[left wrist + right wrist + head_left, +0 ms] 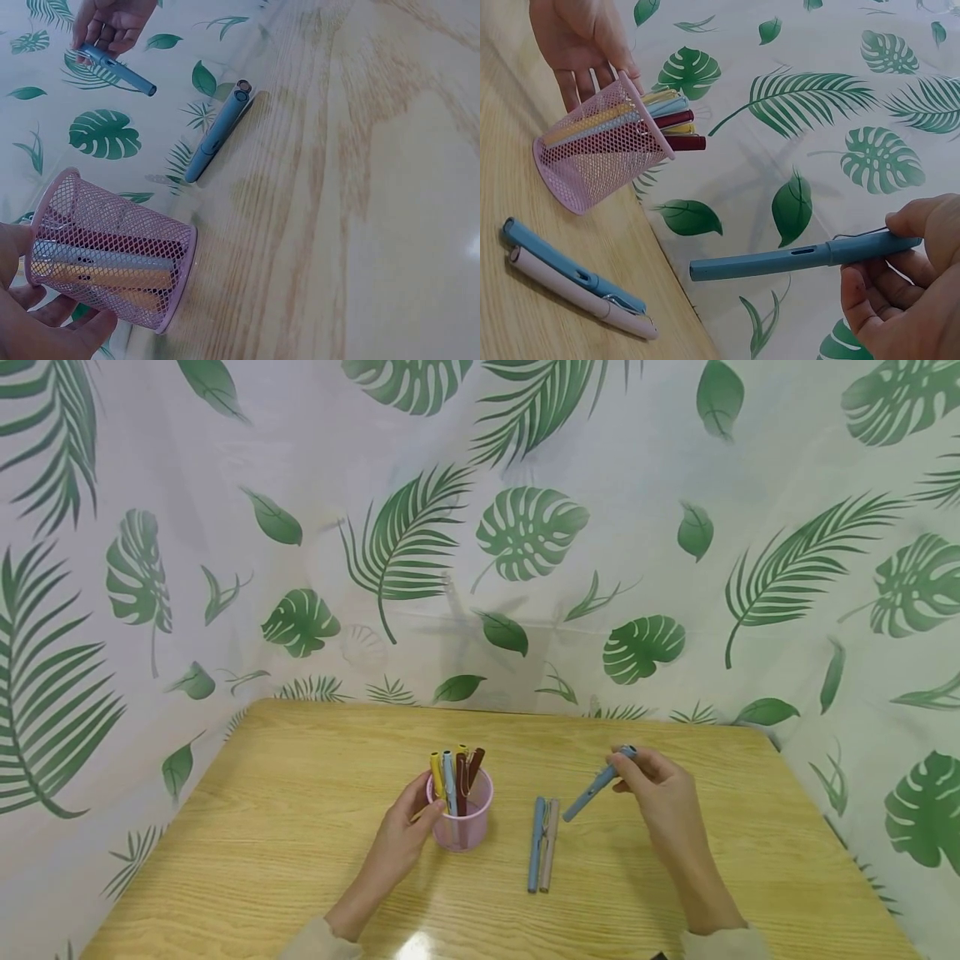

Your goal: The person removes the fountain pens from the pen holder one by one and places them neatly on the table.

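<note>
Pinching blue pen (772, 263), right hand (666, 797)

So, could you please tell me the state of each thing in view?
Mesh cup: upright, holding pens
Pens in the cup: capped, cap ends up
Held blue pen: capped, raised
Lying blue pen: capped, flat on the table
Pale pen: capped, flat beside the lying blue pen
Left hand: holding the cup
Right hand: gripping a blue pen
</note>
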The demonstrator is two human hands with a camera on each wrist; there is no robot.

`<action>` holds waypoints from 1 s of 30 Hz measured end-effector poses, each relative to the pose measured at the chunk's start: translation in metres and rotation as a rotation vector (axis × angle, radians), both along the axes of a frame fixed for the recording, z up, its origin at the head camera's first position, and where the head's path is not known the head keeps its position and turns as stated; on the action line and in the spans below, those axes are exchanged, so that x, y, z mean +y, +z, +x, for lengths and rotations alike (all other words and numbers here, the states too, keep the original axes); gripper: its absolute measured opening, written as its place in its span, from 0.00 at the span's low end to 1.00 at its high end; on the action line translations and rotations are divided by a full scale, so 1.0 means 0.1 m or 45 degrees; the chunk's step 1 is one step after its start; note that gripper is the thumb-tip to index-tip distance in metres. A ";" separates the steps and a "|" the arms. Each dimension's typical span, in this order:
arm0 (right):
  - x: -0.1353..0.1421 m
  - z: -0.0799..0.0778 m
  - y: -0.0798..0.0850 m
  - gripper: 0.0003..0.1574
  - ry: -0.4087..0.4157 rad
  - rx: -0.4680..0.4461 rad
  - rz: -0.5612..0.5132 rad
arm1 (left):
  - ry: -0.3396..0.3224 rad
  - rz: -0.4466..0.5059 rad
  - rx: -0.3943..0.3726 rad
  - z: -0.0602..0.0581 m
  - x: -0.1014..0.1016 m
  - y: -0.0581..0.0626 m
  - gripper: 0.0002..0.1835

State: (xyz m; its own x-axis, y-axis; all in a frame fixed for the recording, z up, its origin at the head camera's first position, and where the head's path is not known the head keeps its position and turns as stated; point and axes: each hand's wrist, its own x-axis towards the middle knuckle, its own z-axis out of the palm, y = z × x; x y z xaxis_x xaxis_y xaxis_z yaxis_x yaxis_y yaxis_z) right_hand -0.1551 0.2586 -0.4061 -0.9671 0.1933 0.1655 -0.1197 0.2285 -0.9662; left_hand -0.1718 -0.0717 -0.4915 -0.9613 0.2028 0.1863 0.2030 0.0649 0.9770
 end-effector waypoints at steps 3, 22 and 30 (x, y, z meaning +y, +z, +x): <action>0.04 0.01 -0.01 0.18 0.001 -0.008 -0.003 | 0.002 0.002 -0.001 0.00 0.00 0.00 0.32; 0.14 0.03 -0.21 0.23 0.024 -0.140 0.025 | -0.010 0.001 0.014 0.00 0.00 0.00 0.32; 0.08 0.03 -0.32 0.23 0.050 -0.245 0.064 | -0.013 0.020 0.020 0.00 0.00 0.01 0.31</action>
State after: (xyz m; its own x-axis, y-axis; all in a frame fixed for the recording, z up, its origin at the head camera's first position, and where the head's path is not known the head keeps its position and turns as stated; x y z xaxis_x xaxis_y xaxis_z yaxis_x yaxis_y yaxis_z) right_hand -0.1522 0.2668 -0.4385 -0.9885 0.1506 -0.0147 0.0563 0.2758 -0.9596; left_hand -0.1716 -0.0718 -0.4907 -0.9562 0.2096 0.2043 0.2186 0.0474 0.9747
